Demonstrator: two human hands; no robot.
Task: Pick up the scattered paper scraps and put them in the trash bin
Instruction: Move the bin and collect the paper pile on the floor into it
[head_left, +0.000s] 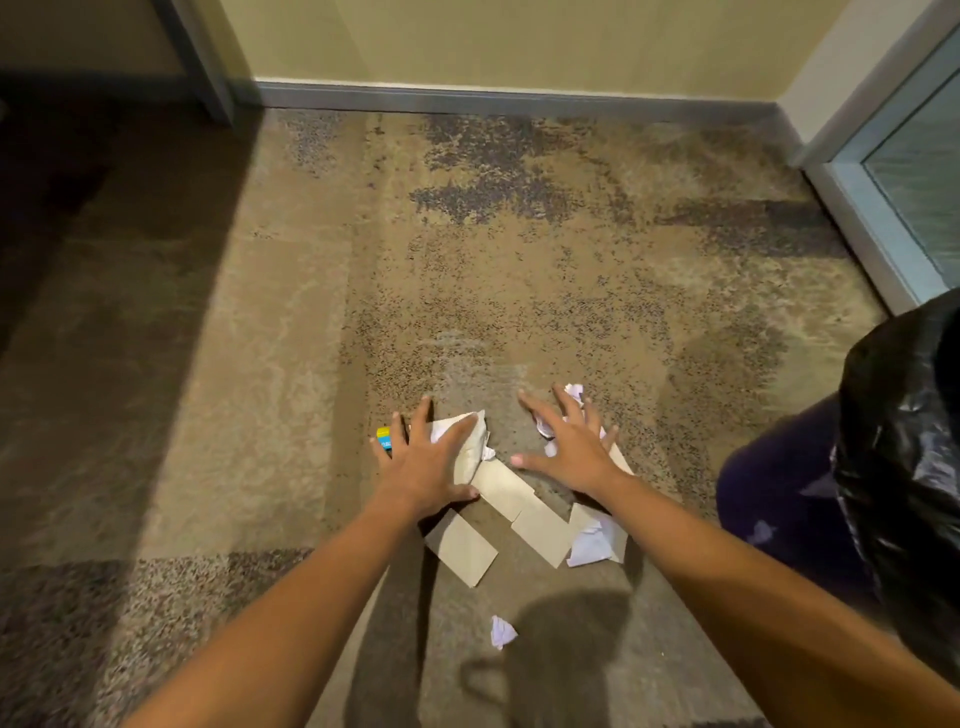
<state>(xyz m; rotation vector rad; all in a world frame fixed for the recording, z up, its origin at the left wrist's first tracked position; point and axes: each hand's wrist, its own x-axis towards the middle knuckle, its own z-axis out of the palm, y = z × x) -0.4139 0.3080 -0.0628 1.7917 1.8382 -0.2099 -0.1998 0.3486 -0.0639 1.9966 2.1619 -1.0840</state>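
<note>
Tan slips and crumpled white paper scraps lie bunched on the carpet. The left hand and right hand, fingers splayed flat and gripping nothing, flank the pile, apparently to rake it together. The black-lined trash bin waits close at right, with open carpet ahead to the baseboard.

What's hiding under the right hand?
Crumpled white scraps peek out around the right hand, and the edge of a tan card shows beside it. Whatever lies beneath the palm is covered.
</note>
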